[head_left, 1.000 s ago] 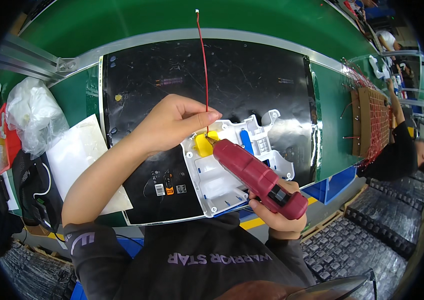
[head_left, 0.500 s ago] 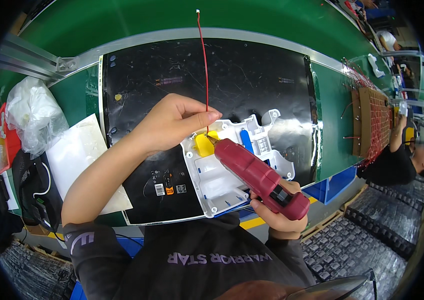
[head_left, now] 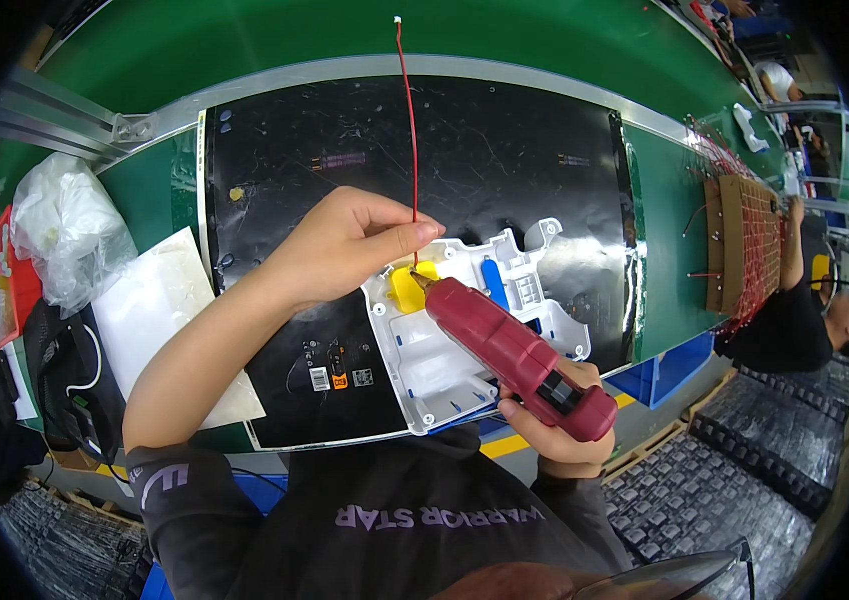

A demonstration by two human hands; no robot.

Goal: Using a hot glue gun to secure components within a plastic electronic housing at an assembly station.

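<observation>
My left hand (head_left: 357,243) is closed in a pinch on a thin red wire (head_left: 411,130), just above a white plastic housing (head_left: 435,360). The wire runs away from me, ending in a small white connector (head_left: 398,20). Its near end meets a yellow part (head_left: 407,291) set in the housing's upper left. My right hand (head_left: 555,440) grips a dark red hot glue gun (head_left: 500,345), pointed up and left. The nozzle reaches the yellow part beside the wire end; whether they touch I cannot tell. A blue part (head_left: 494,283) sits in the housing right of the yellow one.
Under the housing lies a black mat (head_left: 505,150) on the green bench. White paper (head_left: 160,320) and a clear plastic bag (head_left: 70,235) are at left. At right, a cardboard box (head_left: 740,245) holds many red wires, with a co-worker's arm (head_left: 793,250) beside it. A blue bin (head_left: 680,370) sits below.
The glue gun has shifted very slightly left, its nozzle closer to the wire end. My left hand stays put. The co-worker's arm at right has moved toward the box.
</observation>
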